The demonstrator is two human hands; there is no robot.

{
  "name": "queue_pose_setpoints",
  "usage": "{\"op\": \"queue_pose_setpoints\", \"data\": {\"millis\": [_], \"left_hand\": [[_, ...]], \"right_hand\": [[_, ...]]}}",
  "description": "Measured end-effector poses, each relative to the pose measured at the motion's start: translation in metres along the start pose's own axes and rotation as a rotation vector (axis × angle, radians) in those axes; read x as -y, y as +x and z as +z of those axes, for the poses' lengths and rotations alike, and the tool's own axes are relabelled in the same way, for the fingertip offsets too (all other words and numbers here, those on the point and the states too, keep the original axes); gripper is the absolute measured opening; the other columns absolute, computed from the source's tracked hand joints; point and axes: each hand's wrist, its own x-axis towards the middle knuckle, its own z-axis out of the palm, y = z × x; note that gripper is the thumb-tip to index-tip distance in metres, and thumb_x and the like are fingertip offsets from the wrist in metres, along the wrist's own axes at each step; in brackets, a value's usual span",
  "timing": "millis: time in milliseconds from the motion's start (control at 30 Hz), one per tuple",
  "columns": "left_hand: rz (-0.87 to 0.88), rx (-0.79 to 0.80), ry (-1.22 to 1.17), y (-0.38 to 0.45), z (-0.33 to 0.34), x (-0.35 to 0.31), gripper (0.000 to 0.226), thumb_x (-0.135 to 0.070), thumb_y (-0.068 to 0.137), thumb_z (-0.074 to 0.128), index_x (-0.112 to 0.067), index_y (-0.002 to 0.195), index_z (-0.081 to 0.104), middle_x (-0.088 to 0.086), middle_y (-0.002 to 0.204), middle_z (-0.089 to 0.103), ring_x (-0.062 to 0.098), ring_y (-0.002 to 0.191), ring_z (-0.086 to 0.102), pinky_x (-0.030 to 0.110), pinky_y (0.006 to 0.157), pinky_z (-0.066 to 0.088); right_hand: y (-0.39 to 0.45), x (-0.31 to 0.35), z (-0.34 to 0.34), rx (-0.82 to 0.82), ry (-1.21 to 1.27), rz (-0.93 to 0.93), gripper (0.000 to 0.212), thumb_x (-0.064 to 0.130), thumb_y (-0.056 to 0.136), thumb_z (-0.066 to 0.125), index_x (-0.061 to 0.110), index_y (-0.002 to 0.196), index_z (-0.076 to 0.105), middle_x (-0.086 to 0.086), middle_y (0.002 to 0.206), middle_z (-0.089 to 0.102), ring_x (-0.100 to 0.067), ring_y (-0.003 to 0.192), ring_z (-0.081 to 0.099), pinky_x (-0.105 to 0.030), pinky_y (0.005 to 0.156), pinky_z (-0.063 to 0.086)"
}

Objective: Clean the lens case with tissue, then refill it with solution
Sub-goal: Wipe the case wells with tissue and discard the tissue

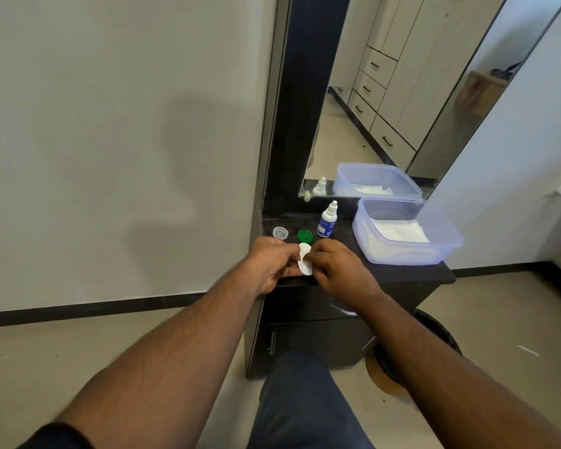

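Note:
A white lens case (304, 262) is held between my two hands above the front edge of the black cabinet top (418, 270). My left hand (272, 264) grips its left side with thumb and fingers. My right hand (340, 267) pinches its right side. On the top behind it lie a clear cap (280, 232) and a green cap (304, 235). A small white solution bottle (327, 220) with a blue label stands upright just right of the green cap. No tissue shows in either hand.
A translucent lavender tub (447, 241) with white tissues (399, 230) inside stands on the right of the cabinet. A mirror (386, 92) rises behind. A grey wall is to the left. A dark round bin (434, 328) sits on the floor at the right.

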Motion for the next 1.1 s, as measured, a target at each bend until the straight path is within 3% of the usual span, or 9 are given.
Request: {"op": "queue_pose_setpoints", "data": {"millis": [100,200,267,367,567,900,1100], "left_hand": [[-0.003,0.001,-0.008,0.001,0.000,0.001,0.015,0.014,0.084,0.053,0.009,0.097,0.059,0.021,0.085,0.067,0.033,0.075,0.070,0.040,0.062,0.061],[0.007,-0.005,-0.017,0.000,0.001,0.001,0.013,0.015,0.085,0.051,0.004,0.089,0.056,0.020,0.082,0.066,0.029,0.068,0.068,0.036,0.058,0.060],[0.008,-0.011,-0.034,0.000,0.001,0.000,0.014,0.015,0.085,0.050,0.002,0.085,0.054,0.017,0.079,0.064,0.028,0.066,0.067,0.034,0.055,0.059],[0.001,-0.019,-0.041,0.001,0.002,0.000,0.013,0.015,0.086,0.051,0.002,0.087,0.054,0.016,0.080,0.063,0.027,0.067,0.066,0.034,0.054,0.059],[-0.017,-0.033,-0.030,0.001,0.002,-0.001,0.014,0.014,0.086,0.053,0.002,0.093,0.055,0.019,0.089,0.064,0.028,0.069,0.068,0.032,0.052,0.060],[0.003,-0.070,0.007,-0.002,0.006,-0.001,0.016,0.014,0.085,0.054,0.001,0.095,0.055,0.016,0.081,0.063,0.025,0.066,0.066,0.032,0.052,0.059],[-0.003,-0.081,0.003,-0.003,0.006,-0.002,0.013,0.013,0.085,0.055,0.000,0.089,0.055,0.015,0.081,0.062,0.026,0.068,0.067,0.032,0.052,0.059]], "right_hand": [[-0.001,-0.003,0.003,-0.036,0.078,0.126,0.022,0.008,0.086,0.063,0.005,0.105,0.072,-0.008,0.104,0.065,-0.019,0.095,0.060,-0.022,0.084,0.044],[-0.010,-0.006,0.007,-0.168,0.429,0.280,0.018,0.000,0.083,0.065,0.008,0.095,0.075,0.002,0.095,0.067,-0.007,0.088,0.062,-0.012,0.077,0.047],[-0.015,-0.008,0.007,-0.189,0.697,0.381,0.018,-0.003,0.083,0.065,0.010,0.091,0.075,0.005,0.090,0.067,-0.004,0.080,0.064,-0.016,0.070,0.052],[-0.013,-0.013,0.003,-0.141,0.876,0.462,0.017,-0.004,0.084,0.064,0.008,0.088,0.075,-0.001,0.087,0.069,-0.010,0.075,0.066,-0.021,0.065,0.054],[-0.007,-0.019,0.006,-0.076,0.921,0.465,0.017,-0.002,0.084,0.066,0.009,0.093,0.075,-0.003,0.097,0.069,-0.013,0.082,0.067,-0.023,0.071,0.055],[-0.004,-0.019,0.001,-0.028,0.992,0.544,0.024,-0.006,0.082,0.061,0.012,0.076,0.075,0.002,0.082,0.071,-0.007,0.069,0.063,-0.022,0.065,0.051],[-0.007,-0.017,0.009,-0.100,0.928,0.488,0.018,-0.003,0.082,0.066,0.011,0.087,0.076,0.002,0.094,0.069,-0.010,0.085,0.065,-0.020,0.070,0.053]]}}
